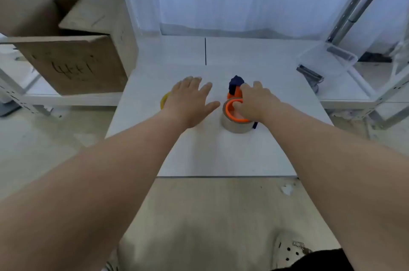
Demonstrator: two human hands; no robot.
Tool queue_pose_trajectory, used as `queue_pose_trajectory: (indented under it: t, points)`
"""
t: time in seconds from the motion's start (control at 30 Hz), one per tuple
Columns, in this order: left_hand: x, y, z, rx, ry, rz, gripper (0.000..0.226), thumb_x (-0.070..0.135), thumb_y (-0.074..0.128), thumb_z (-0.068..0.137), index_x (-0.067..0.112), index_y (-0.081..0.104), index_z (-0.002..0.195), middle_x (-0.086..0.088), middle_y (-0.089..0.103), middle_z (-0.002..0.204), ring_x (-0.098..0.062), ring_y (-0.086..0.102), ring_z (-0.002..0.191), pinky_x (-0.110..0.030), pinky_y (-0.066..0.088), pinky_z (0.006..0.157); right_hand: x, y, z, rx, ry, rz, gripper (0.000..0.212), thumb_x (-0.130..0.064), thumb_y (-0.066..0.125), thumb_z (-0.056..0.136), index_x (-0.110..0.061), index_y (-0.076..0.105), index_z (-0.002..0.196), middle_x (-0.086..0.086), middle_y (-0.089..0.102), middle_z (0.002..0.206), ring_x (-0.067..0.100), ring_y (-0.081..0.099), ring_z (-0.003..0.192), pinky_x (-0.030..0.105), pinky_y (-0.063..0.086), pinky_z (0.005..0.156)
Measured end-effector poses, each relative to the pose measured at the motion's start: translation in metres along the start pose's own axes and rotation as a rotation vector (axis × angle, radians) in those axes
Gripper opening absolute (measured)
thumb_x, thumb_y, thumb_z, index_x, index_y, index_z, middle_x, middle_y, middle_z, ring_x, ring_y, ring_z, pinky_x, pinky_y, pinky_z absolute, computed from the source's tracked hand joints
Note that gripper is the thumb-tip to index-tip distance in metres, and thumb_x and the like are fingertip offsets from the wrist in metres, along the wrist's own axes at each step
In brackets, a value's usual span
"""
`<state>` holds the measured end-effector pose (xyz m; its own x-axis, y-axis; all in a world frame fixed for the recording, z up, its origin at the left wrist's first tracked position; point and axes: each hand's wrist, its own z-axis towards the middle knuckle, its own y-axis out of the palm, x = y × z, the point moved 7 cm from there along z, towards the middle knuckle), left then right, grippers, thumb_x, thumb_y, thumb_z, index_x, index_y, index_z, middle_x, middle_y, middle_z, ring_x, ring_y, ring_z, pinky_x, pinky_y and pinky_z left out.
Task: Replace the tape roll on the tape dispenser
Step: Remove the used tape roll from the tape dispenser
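An orange and dark blue tape dispenser [235, 86] lies on the white table [210, 151]. A greyish tape roll [234, 125] sits on its orange hub. My right hand [254, 100] rests on top of the dispenser, with the thumb inside the orange hub and the fingers over the far side. My left hand [190, 100] hovers flat with fingers spread, just left of the roll, holding nothing. A yellow tape roll [163, 100] peeks out from under my left hand's left edge, mostly hidden.
An open cardboard box [73, 60] stands on a shelf at the left. A clear plastic container [327, 58] sits at the table's right rear, with a metal part [309, 75] beside it. Metal rack posts stand on both sides.
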<state>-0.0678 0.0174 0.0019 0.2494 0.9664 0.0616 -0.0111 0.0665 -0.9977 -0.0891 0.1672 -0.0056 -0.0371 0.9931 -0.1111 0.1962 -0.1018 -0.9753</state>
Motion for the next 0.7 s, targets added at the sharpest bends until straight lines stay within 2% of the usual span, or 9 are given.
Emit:
queue_pose_trajectory:
  t: [0.13,0.23,0.3,0.4,0.47,0.57,0.63,0.7]
  points:
    - [0.000,0.017,0.013,-0.082,0.030,0.011,0.062,0.055,0.027,0.095,0.018,0.029,0.145,-0.012,0.032,0.150,-0.030,0.025,0.140,-0.042,0.025,0.111,0.002,0.022,0.008,-0.103,0.054,0.003,0.052,-0.027,0.046,0.092,-0.012,0.029,0.139,0.019,0.038,0.127,0.037,0.055,0.100,0.037,0.042,0.072]
    - [0.003,0.028,0.024,-0.138,0.055,0.013,0.060,0.055,0.027,0.095,0.014,0.042,0.136,-0.012,0.048,0.136,-0.030,0.039,0.127,-0.042,0.039,0.101,0.013,0.027,0.008,-0.028,0.080,0.160,0.059,-0.017,0.048,0.091,-0.016,0.023,0.144,0.018,0.045,0.120,0.035,0.054,0.094,0.037,0.041,0.073]
    - [0.007,0.032,0.029,-0.148,0.071,0.064,0.059,0.055,0.027,0.095,0.013,0.048,0.131,-0.013,0.054,0.129,-0.031,0.040,0.124,-0.040,0.038,0.099,0.021,0.025,-0.001,0.052,0.100,0.269,0.064,-0.009,0.046,0.089,-0.020,0.020,0.147,0.017,0.049,0.114,0.033,0.053,0.093,0.038,0.043,0.075]
    - [0.010,0.033,0.032,-0.160,0.062,0.086,0.060,0.057,0.025,0.095,0.015,0.053,0.127,-0.013,0.056,0.126,-0.032,0.039,0.123,-0.041,0.036,0.096,0.023,0.023,-0.019,0.112,0.127,0.399,0.069,-0.005,0.046,0.087,-0.022,0.017,0.148,0.016,0.053,0.115,0.035,0.056,0.100,0.043,0.048,0.083]
    - [0.014,0.028,0.029,-0.169,0.043,0.013,0.061,0.058,0.024,0.094,0.016,0.055,0.125,-0.012,0.057,0.124,-0.031,0.040,0.123,-0.042,0.037,0.092,0.024,0.021,-0.027,0.123,0.158,0.439,0.071,-0.004,0.048,0.086,-0.019,0.017,0.148,0.014,0.051,0.112,0.035,0.056,0.101,0.044,0.049,0.084]
    - [0.023,0.011,0.019,-0.172,0.024,-0.183,0.064,0.061,0.023,0.093,0.015,0.056,0.123,-0.010,0.059,0.120,-0.030,0.044,0.120,-0.040,0.037,0.090,0.026,0.007,-0.033,0.193,0.195,0.462,0.059,0.001,0.046,0.085,-0.012,0.028,0.140,0.015,0.055,0.114,0.033,0.056,0.094,0.046,0.051,0.083]
    - [0.025,-0.001,0.012,-0.182,-0.030,-0.409,0.062,0.061,0.029,0.092,0.014,0.053,0.125,-0.007,0.060,0.117,-0.025,0.051,0.110,-0.034,0.039,0.084,0.021,-0.009,-0.036,0.277,0.191,0.555,0.049,0.003,0.047,0.085,-0.011,0.036,0.131,0.014,0.057,0.113,0.029,0.055,0.089,0.042,0.051,0.078]
    - [0.022,-0.018,0.004,-0.147,-0.090,-0.604,0.058,0.058,0.040,0.091,0.013,0.048,0.126,-0.004,0.061,0.110,-0.023,0.058,0.097,-0.034,0.046,0.083,0.008,-0.028,-0.041,0.348,0.140,0.697,0.046,0.003,0.051,0.084,-0.012,0.037,0.126,0.011,0.056,0.112,0.028,0.057,0.090,0.041,0.052,0.077]
